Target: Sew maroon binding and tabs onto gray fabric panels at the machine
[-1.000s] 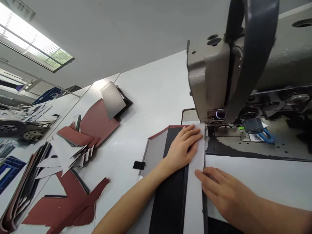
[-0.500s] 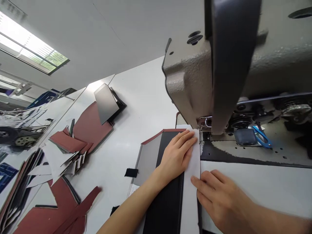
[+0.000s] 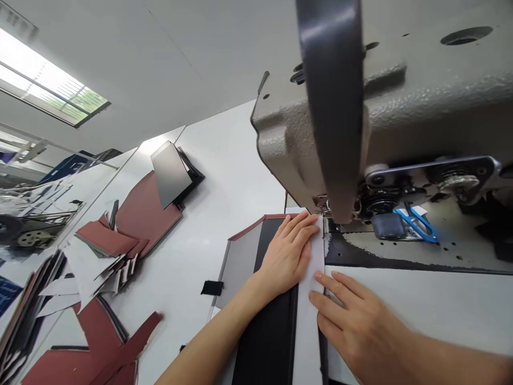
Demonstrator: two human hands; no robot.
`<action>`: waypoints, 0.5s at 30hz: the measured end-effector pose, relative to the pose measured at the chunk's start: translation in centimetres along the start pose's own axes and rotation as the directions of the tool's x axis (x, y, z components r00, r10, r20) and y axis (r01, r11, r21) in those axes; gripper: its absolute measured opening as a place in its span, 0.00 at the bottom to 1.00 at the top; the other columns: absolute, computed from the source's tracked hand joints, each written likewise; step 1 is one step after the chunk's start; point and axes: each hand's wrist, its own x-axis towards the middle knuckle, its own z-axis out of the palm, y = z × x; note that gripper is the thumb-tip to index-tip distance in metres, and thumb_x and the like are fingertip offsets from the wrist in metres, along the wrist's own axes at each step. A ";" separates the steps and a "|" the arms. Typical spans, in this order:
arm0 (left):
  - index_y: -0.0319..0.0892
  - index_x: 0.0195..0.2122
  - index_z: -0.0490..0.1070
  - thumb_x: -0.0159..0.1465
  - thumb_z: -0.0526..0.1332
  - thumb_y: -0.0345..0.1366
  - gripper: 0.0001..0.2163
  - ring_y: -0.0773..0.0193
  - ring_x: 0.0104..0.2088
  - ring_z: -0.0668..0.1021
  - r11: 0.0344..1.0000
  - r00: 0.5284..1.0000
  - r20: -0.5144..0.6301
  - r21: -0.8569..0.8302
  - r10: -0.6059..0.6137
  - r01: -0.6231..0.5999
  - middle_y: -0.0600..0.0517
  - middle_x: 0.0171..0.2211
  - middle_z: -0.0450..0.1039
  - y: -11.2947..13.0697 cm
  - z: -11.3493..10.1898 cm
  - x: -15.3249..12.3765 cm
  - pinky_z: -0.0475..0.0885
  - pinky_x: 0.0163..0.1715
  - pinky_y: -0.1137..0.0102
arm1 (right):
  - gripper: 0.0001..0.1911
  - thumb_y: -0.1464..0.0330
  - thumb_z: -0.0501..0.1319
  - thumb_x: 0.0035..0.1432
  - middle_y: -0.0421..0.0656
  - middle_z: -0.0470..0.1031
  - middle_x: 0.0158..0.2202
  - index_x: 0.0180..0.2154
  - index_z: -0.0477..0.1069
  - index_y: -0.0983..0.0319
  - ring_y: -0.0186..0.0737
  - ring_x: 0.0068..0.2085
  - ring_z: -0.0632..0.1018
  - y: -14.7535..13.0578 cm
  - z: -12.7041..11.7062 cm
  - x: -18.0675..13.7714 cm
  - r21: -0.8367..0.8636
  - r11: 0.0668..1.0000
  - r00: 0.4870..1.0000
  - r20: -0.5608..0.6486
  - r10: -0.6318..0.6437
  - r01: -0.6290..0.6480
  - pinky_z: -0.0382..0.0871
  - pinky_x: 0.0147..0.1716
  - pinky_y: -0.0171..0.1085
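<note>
Left hand [image 3: 286,256] spread flat, pressing long white strip [image 3: 308,326] onto matt black panel [image 3: 266,342] — right hand [image 3: 356,326] spread, fingertips at strip's edge | step: guiding under grey cast sewing-machine head [image 3: 401,107] | next: keep edge straight

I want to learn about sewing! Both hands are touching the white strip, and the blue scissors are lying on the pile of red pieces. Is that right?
Not quite: the head view shows the blue-handled scissors on the bed of the sewing machine, not on the red pieces. The rest is right: the left hand and right hand both touch the white strip.
</note>
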 end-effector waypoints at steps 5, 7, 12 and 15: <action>0.42 0.60 0.67 0.71 0.49 0.29 0.18 0.55 0.69 0.66 0.999 1.000 0.000 -0.035 -0.017 0.017 0.45 0.63 0.72 0.0 0.0 0.1 0.59 0.71 0.51 | 0.09 0.76 0.57 0.56 0.56 0.80 0.43 0.32 0.77 0.66 0.52 0.50 0.80 -0.1 -0.1 0.7 -0.039 0.999 0.998 0.051 -0.023 0.025 0.75 0.51 0.45; 0.42 0.60 0.67 0.71 0.50 0.29 0.18 0.54 0.69 0.66 0.999 1.000 0.003 -0.044 -0.017 0.018 0.45 0.63 0.71 0.0 0.1 0.1 0.59 0.71 0.50 | 0.07 0.74 0.59 0.55 0.59 0.80 0.41 0.31 0.77 0.66 0.55 0.47 0.81 -0.2 -0.2 1.3 -0.096 0.992 0.991 0.108 -0.074 0.085 0.76 0.46 0.47; 0.42 0.60 0.66 0.71 0.50 0.28 0.18 0.54 0.69 0.67 0.999 1.000 -0.004 -0.048 -0.026 0.026 0.45 0.64 0.71 0.0 0.2 0.0 0.60 0.71 0.50 | 0.13 0.67 0.62 0.54 0.66 0.80 0.43 0.35 0.80 0.70 0.63 0.42 0.81 0.2 -1.2 2.7 -0.152 0.907 0.888 0.319 -0.332 0.393 0.75 0.37 0.55; 0.43 0.62 0.66 0.71 0.50 0.29 0.20 0.54 0.69 0.67 0.999 1.000 -0.015 -0.040 -0.019 0.018 0.46 0.64 0.71 0.0 0.4 0.0 0.59 0.72 0.51 | 0.15 0.67 0.60 0.57 0.64 0.80 0.45 0.40 0.81 0.69 0.62 0.43 0.81 1.1 -1.9 2.9 -0.146 0.844 0.828 0.336 -0.449 0.517 0.74 0.40 0.55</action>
